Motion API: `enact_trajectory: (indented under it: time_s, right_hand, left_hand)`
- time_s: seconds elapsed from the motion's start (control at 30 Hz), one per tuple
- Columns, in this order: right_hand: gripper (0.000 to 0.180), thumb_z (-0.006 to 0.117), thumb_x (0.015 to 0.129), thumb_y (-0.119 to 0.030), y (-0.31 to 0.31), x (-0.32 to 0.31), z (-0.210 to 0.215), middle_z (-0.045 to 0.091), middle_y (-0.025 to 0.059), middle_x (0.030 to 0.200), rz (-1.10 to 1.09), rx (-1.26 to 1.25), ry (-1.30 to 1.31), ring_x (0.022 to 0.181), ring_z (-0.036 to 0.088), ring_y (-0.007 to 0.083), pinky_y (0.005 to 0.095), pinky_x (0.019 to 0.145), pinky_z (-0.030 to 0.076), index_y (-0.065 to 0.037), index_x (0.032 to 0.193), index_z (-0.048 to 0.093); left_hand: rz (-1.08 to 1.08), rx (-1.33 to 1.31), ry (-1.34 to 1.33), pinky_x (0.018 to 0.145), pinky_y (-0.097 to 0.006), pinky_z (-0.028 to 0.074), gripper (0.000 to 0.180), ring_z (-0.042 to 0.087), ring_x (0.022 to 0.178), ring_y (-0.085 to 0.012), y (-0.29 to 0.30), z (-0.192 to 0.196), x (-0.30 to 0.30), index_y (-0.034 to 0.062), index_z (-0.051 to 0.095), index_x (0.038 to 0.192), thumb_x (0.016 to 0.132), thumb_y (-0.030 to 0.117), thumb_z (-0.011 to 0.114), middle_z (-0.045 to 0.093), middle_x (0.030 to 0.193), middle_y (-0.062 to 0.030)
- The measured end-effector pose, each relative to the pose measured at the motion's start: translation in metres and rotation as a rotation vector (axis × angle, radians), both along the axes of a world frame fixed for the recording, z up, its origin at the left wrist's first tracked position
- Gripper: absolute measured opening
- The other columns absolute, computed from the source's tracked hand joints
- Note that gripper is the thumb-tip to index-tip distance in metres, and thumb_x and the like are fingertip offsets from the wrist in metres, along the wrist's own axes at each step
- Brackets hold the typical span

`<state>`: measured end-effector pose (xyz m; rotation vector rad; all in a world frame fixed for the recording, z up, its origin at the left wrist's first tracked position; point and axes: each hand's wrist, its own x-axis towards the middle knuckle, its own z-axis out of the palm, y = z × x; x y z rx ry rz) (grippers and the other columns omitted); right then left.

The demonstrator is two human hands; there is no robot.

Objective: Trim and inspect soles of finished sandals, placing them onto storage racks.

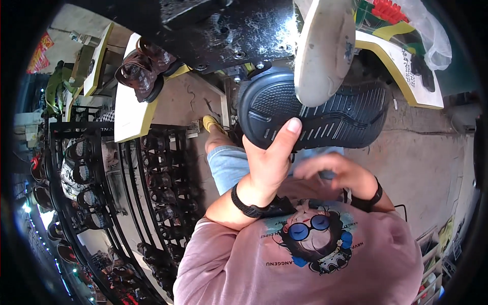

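My left hand (pixel 272 157) grips the near edge of a black shoe sole (pixel 348 119), its thumb lying on the grooved face and its fingers hidden underneath. The sole is held sideways in front of my body. A pale grey shoe last (pixel 325 56) hangs down from the machine, its rounded tip overlapping the middle of the sole; I cannot tell whether they touch. Below the sole, my right hand (pixel 351 175) has its fingers apart and holds nothing that I can see, though motion blurs the fingertips.
A dark, worn metal machine (pixel 229 30) fills the top. Brown shoes (pixel 140 71) sit on a yellow-edged white board (pixel 129 114) at left; another such board (pixel 401 63) is at right. Black racks (pixel 114 203) with several shoes stand at left. Clear plastic (pixel 429 35) hangs upper right.
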<state>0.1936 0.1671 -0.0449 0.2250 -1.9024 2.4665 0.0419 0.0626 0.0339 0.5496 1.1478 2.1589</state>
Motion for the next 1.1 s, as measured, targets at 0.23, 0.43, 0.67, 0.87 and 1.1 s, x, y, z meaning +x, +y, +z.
enact_trajectory:
  time_s: [0.23,0.43,0.67,0.87,1.1]
  right_hand:
    - [0.07,0.067,0.079,-0.037,0.028,-0.002,-0.024,0.047,0.0135,0.134,-0.786,-0.95,0.338,0.127,0.041,0.0293,0.0451,0.109,0.029,-0.003,0.135,0.04]
    - [0.067,0.069,0.075,-0.013,0.026,-0.037,-0.001,0.05,0.0115,0.13,-0.737,-0.667,0.29,0.12,0.048,0.0272,0.0407,0.103,0.037,-0.001,0.134,0.039]
    - [0.056,0.065,0.075,0.002,-0.018,-0.073,0.01,0.054,0.0082,0.123,-0.577,-0.669,0.194,0.115,0.051,0.0229,0.0377,0.1,0.039,-0.002,0.127,0.046]
    - [0.05,0.061,0.078,0.008,-0.054,-0.111,0.035,0.054,0.0078,0.123,-0.464,-0.9,0.094,0.114,0.051,0.0204,0.0358,0.1,0.039,-0.002,0.126,0.048]
    - [0.045,0.066,0.076,0.005,-0.067,-0.141,0.043,0.059,0.0058,0.113,-0.479,-0.664,0.066,0.102,0.056,0.015,0.0297,0.09,0.046,-0.002,0.119,0.054]
  left_hand:
    - [0.011,0.057,-0.16,0.096,-0.041,0.045,0.053,0.057,0.108,-0.0285,-0.01,-0.033,-0.014,-0.0039,0.048,0.123,0.084,0.029,0.058,0.057,0.12,-0.0168]
    - [0.085,0.156,-0.178,0.098,-0.045,0.044,0.062,0.055,0.111,-0.0296,-0.031,-0.043,-0.045,-0.0002,0.047,0.127,0.078,0.034,0.064,0.056,0.122,-0.0147]
    - [0.117,0.235,-0.198,0.096,-0.051,0.043,0.061,0.054,0.111,-0.0337,-0.059,-0.043,-0.1,0.0023,0.049,0.126,0.075,0.033,0.062,0.056,0.122,-0.0162]
    - [0.074,0.346,-0.045,0.101,-0.051,0.038,0.069,0.045,0.121,-0.036,-0.074,-0.008,-0.146,-0.0002,0.038,0.133,0.086,0.046,0.055,0.044,0.133,-0.0233]
    - [0.351,-0.503,1.097,0.091,-0.033,0.043,0.045,0.054,0.107,-0.0212,-0.07,0.068,-0.154,0.0006,0.054,0.12,0.08,0.015,0.068,0.057,0.116,-0.0136]
